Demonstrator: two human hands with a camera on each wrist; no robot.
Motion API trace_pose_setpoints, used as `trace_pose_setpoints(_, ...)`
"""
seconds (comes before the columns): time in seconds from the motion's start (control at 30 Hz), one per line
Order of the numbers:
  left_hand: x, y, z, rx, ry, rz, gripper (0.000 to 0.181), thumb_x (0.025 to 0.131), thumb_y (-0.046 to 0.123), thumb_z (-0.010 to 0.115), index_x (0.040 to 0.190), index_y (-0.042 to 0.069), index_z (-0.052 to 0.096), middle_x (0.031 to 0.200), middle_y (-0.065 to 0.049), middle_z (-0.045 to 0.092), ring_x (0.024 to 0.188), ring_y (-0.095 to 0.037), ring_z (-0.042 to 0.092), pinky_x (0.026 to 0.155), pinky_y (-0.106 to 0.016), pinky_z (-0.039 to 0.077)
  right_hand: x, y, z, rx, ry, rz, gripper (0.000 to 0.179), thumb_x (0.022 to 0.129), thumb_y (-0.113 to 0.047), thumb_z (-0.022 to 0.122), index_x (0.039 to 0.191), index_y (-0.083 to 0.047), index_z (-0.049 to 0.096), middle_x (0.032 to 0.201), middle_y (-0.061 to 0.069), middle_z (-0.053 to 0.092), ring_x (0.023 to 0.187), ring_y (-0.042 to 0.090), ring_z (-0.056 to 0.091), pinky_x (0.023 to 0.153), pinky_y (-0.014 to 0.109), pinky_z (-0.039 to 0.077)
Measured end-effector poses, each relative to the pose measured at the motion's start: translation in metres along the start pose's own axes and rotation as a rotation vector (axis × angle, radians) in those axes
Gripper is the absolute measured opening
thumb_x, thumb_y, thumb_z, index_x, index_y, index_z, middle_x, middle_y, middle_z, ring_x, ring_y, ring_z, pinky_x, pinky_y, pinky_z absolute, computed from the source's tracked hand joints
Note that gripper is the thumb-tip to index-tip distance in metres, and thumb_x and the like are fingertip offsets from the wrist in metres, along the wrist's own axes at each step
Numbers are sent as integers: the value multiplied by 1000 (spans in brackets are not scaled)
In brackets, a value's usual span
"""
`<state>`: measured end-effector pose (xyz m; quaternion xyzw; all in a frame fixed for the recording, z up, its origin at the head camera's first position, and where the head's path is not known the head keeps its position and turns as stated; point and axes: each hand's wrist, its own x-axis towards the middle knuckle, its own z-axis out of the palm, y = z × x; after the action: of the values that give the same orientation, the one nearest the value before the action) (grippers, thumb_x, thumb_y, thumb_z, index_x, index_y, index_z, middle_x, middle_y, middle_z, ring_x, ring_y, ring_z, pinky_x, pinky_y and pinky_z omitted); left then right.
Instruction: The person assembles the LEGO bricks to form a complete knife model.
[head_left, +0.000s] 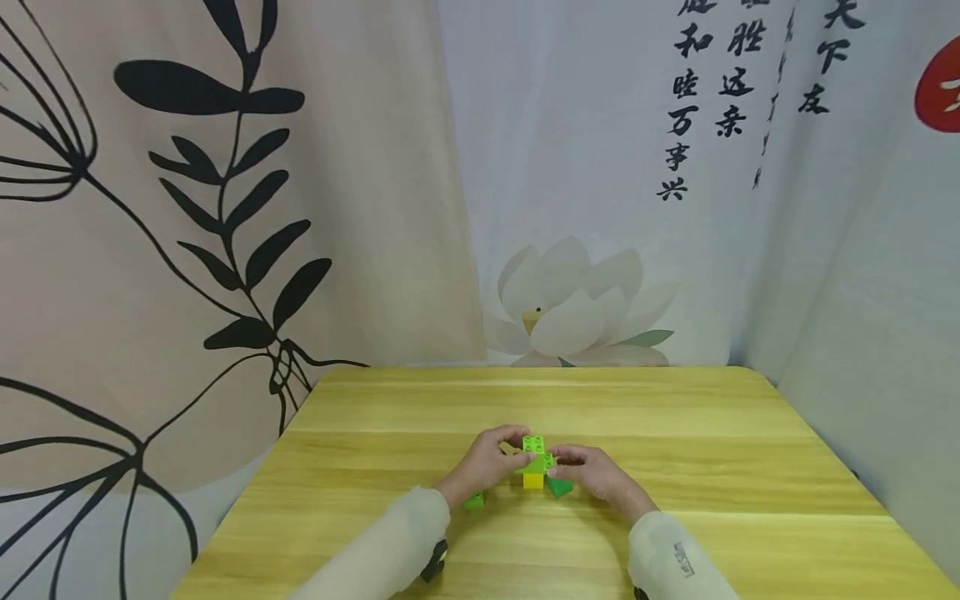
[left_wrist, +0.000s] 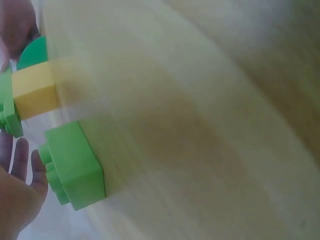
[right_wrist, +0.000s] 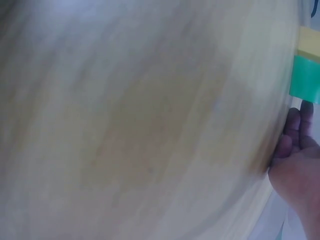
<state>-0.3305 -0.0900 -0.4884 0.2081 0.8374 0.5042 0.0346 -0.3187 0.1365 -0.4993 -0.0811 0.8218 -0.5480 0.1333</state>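
A small stack of toy building bricks stands mid-table: a yellow brick (head_left: 533, 481) at the bottom and lime-green bricks (head_left: 533, 445) above it. My left hand (head_left: 487, 458) holds the lime-green part from the left, thumb in front and fingers behind. From the right, my right hand (head_left: 596, 472) pinches the right end of the same lime-green part with thumb and forefinger. A dark-green curved brick (head_left: 560, 487) rests against the yellow one, below the right fingers. Under the left wrist lies a loose lime-green brick (left_wrist: 75, 165), apart from the stack.
The wooden table (head_left: 337, 475) reaches back to a printed curtain (head_left: 390, 208) with plants and lettering. Another curtain (head_left: 862, 292) hangs along the right side. A dark wrist strap (head_left: 435, 561) shows at the left sleeve (head_left: 382, 542).
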Motion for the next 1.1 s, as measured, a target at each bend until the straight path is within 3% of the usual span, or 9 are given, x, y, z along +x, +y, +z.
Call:
trace_pose_setpoints(0.3,-1,-5,1,-51,-13,-32,29,93,30,72,121,21,68,104,2,64,94,-20,58,75,-31,52,0,4,0,2,-8,12,48,90,-28,75,131,-8,63,131,12,60,123,33,52,103,56,39)
trace_pose_setpoints(0.6,-6,-4,-4,-36,-11,-32,32,93,37,71,122,25,68,109,9,64,108,-20,56,86,-35,49,1,4,2,1,-14,14,47,90,-28,75,132,-8,63,129,10,62,118,29,54,101,54,41)
trace_pose_setpoints(1.1,-5,-4,-8,-71,-3,-55,30,92,35,72,119,21,69,110,6,66,100,-18,60,82,-34,52,3,3,-1,-5,-23,-3,49,90,-28,74,132,-5,63,125,9,64,114,27,57,101,53,41)
